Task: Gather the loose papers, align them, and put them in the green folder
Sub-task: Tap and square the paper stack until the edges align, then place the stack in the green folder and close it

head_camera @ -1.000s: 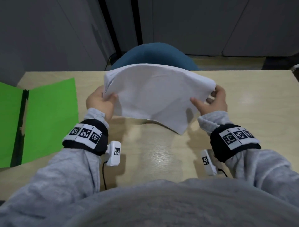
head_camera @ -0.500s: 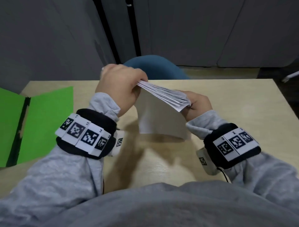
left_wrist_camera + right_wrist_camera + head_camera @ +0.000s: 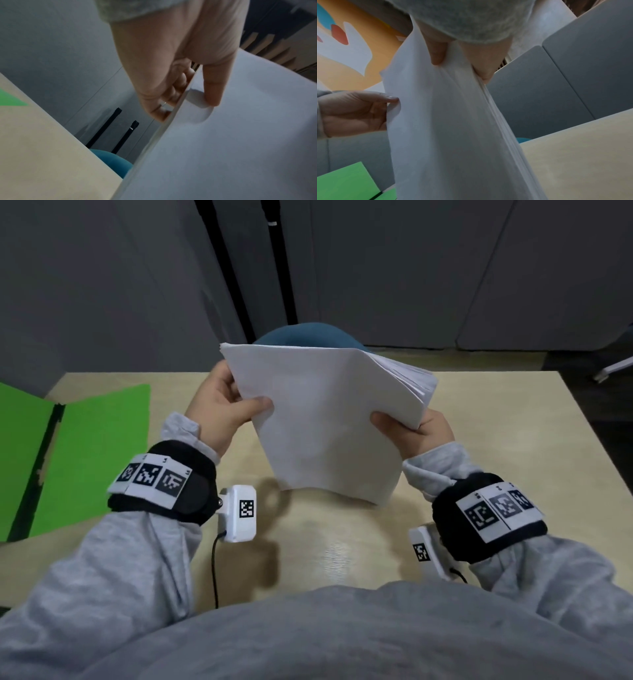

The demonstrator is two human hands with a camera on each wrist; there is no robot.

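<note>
The left hand [image 3: 222, 405] and right hand [image 3: 416, 429] each pinch a side of the stack of papers [image 3: 329, 419], held upright above the table [image 3: 496, 446]. The right wrist view alone shows its fanned edges. The green folder [image 3: 99, 453] lies open at the left, nothing visible inside; a blue chair [image 3: 308, 335] stands behind.

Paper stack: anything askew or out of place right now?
Yes. The paper stack, gripped by the left hand and right hand, fans apart at its upper right corner, so the sheets aren't flush. The green folder lies open on the table.
</note>
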